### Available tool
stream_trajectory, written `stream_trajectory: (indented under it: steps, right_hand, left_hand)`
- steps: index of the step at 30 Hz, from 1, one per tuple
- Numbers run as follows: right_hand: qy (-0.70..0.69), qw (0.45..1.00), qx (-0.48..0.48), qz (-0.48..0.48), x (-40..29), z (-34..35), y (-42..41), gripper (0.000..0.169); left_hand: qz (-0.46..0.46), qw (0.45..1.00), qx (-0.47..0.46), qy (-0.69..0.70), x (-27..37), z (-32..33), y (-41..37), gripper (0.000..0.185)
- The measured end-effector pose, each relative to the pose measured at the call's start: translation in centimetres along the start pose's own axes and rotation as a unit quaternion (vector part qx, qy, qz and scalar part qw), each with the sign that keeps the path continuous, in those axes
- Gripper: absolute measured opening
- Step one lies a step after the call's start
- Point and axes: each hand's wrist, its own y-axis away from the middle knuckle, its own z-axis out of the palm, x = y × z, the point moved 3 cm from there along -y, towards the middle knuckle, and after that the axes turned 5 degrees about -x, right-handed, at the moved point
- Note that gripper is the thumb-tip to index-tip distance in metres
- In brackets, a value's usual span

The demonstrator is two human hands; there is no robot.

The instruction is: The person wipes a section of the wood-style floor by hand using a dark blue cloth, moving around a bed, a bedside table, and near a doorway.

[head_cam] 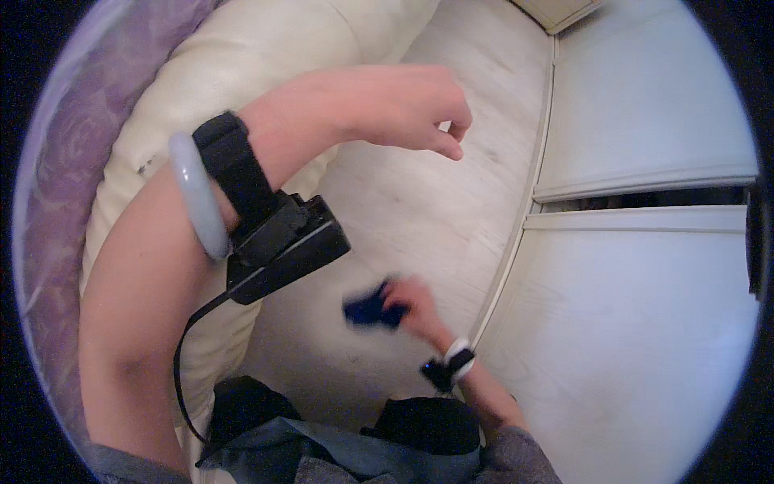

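My left hand (417, 109) is raised over the edge of the cream padded bed frame and the floor. Its fingers curl toward the thumb with a small gap, and nothing shows in them. A pale bangle (199, 196) and a black strap (233, 163) with a black device (290, 248) and cable are on that forearm. Lower down, my right hand (414, 302), blurred, grips a dark blue cloth-like item (372, 307) above the floor. That wrist wears a white and black band (459, 358) with a small black device (436, 375).
The cream padded bed frame (242, 48) runs along the left, beside purple patterned bedding (72, 163). Pale wood-look floor (387, 206) lies between it and the white cabinet fronts (611, 314) on the right. A dark gap separates two fronts.
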Motion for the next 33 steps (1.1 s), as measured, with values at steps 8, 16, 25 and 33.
stream_trajectory:
  steps: [8,16,25,33]
  right_hand:
    - [0.314,0.944,0.043,0.091,2.7,1.2,-2.0,0.041]
    - [0.212,0.957,-0.198,0.009,-2.0,6.5,7.6,0.025]
    - [0.411,0.808,0.177,0.384,10.0,-13.8,2.2,0.062]
    - [0.437,0.74,0.155,0.487,4.5,-2.2,11.8,0.074]
  left_hand:
    - [-0.019,0.999,-0.032,0.015,0.5,-0.4,-0.1,0.026]
    - [-0.014,0.998,-0.029,0.063,0.1,-0.2,-0.4,0.025]
    - [-0.033,0.998,-0.051,0.026,0.3,-0.3,-0.3,0.024]
    - [-0.049,0.996,-0.073,-0.013,0.6,-0.4,0.1,0.025]
